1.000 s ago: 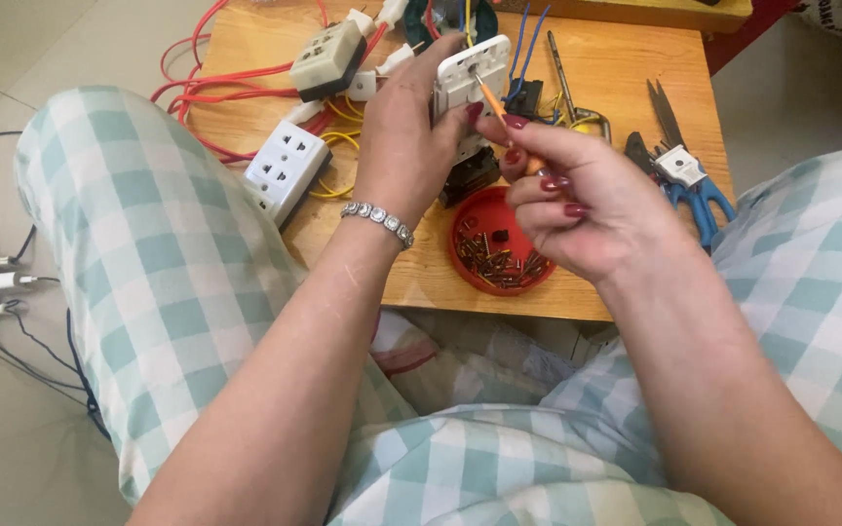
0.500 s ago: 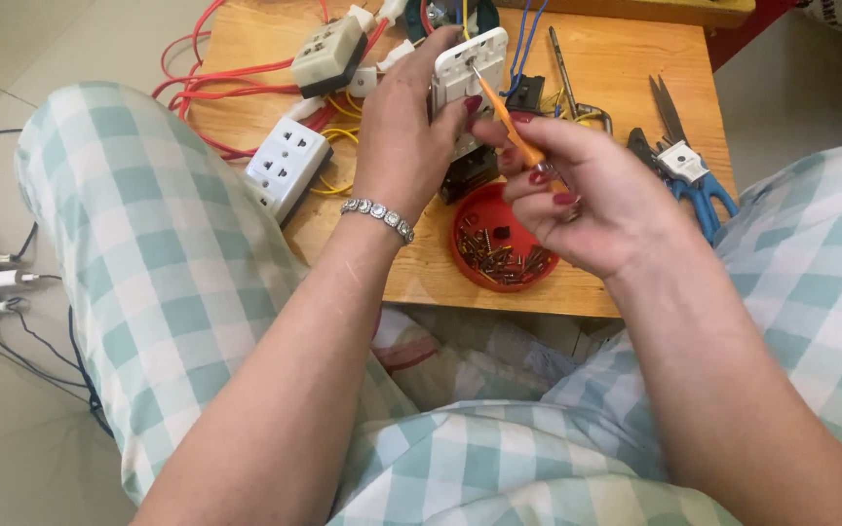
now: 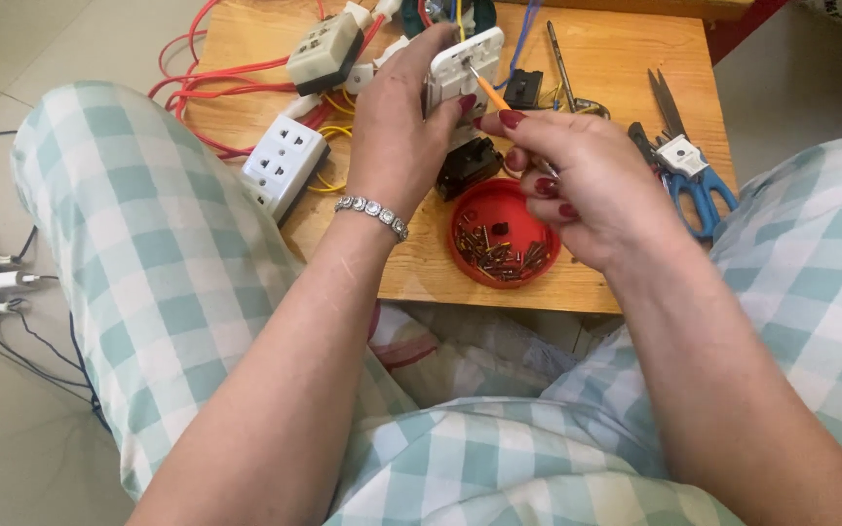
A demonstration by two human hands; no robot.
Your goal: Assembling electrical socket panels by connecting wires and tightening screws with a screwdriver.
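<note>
Both forearms reach forward from the bottom of the view over the person's lap. The left hand [image 3: 397,146] is raised with its back to the camera, fingers curled up and closed in a grip, a bracelet at the wrist. The right hand [image 3: 587,190] sits just beside it, palm turned left, its fingers [image 3: 523,127] pinched together, the rest folded inward. The two hands nearly touch.

Three white plastic socket units [image 3: 464,66] [image 3: 286,167] [image 3: 325,49]; one round red plastic lid of screws [image 3: 500,234]; one orange-handled screwdriver [image 3: 487,91]; two hands [image 3: 403,125] [image 3: 592,185]; one pair of blue-handled scissors [image 3: 682,156].
</note>
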